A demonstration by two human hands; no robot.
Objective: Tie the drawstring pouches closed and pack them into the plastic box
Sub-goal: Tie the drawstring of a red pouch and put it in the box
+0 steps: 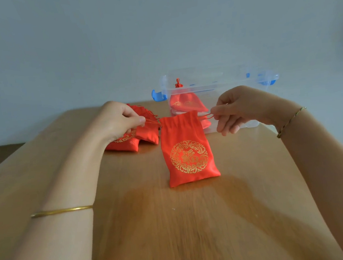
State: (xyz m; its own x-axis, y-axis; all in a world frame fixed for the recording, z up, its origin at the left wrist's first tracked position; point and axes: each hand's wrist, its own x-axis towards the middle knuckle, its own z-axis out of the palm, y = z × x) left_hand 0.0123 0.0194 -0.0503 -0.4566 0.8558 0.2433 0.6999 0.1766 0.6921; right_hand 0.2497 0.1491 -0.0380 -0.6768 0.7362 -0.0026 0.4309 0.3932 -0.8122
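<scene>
Left fingers (pixel 139 120): I pinch the left cord (pixel 152 122), pulling outward
Right fingers (pixel 218 112): I pinch the right cord (pixel 206 115), cinching the pouch (pixel 188 149)

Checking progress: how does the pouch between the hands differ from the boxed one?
The centre pouch rests on the table; the boxed pouch sits in the plastic box. The left hand and right hand pinch the centre pouch's drawstrings; the boxed pouch is untouched. Both red with gold.

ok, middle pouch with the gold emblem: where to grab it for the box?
Probably the gathered neck, from above. It puckers narrow between the cords that the left hand and right hand pinch, so a hand can close round it; the body below is wide and slack.
</scene>
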